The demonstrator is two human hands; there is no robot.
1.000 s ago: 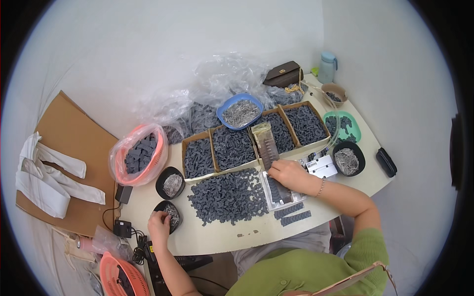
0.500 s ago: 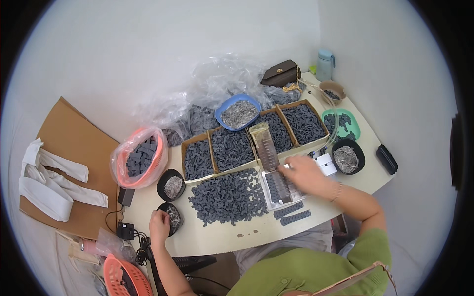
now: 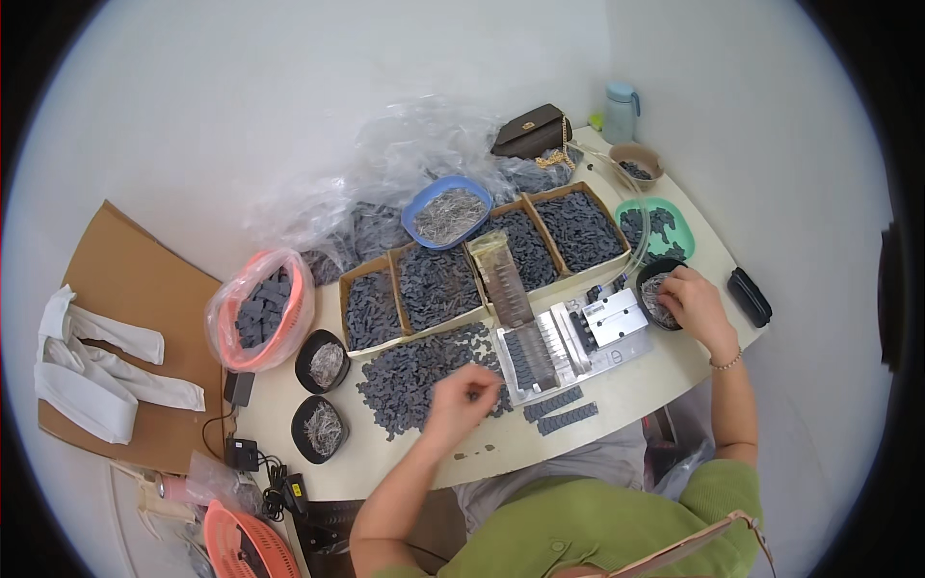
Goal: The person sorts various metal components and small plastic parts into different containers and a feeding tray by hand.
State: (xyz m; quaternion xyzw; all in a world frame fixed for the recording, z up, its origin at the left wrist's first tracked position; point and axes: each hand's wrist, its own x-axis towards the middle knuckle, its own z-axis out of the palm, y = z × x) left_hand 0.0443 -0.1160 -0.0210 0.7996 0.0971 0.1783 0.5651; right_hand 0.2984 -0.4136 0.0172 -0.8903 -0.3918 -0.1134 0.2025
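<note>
My left hand [image 3: 461, 397] hovers over the near edge of a loose pile of small dark grey plastic parts [image 3: 414, 371] on the table, thumb and fingers pinched on a piece from it. Out to the right, my right hand [image 3: 692, 304] rests in a black bowl [image 3: 647, 277] of thin metal pins, its fingers curled down and hiding what they touch. Between the hands lies a metal jig [image 3: 578, 342] with rows of dark parts loaded in it. Two filled dark strips [image 3: 564, 411] lie in front of it.
Several cardboard trays [image 3: 438, 289] of dark parts line the back, beside a blue bowl [image 3: 448, 212] of pins and a green tray [image 3: 665, 226]. Two black bowls [image 3: 321, 429] of pins and an orange basket [image 3: 258, 308] sit left. A purse [image 3: 530, 132] and bottle [image 3: 621, 111] stand behind.
My left hand has come from the black bowl at the near left to the pile of parts. My right hand has left the jig and gone right to the black bowl.
</note>
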